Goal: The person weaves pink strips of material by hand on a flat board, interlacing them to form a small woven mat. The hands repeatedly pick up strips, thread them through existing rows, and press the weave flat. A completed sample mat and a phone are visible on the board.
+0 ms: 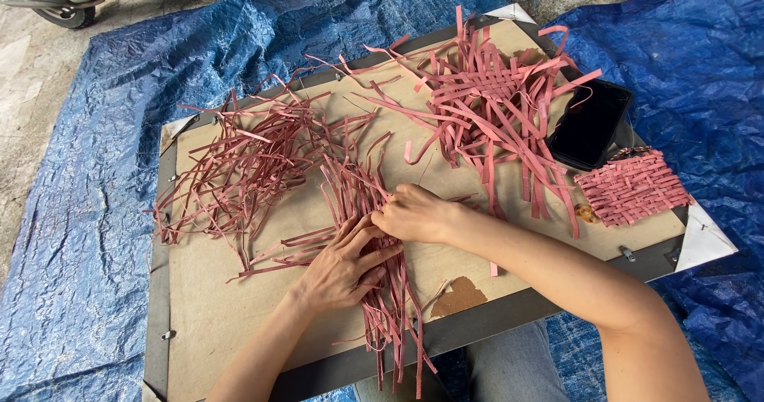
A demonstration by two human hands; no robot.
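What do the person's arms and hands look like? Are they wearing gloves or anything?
No gloves. Both the left hand and the right hand are bare, and both forearms are bare too, with no sleeves showing in the picture. I can't see any rings, watch or bracelets. The fingers are slim, with short, plain nails as far as I can tell.
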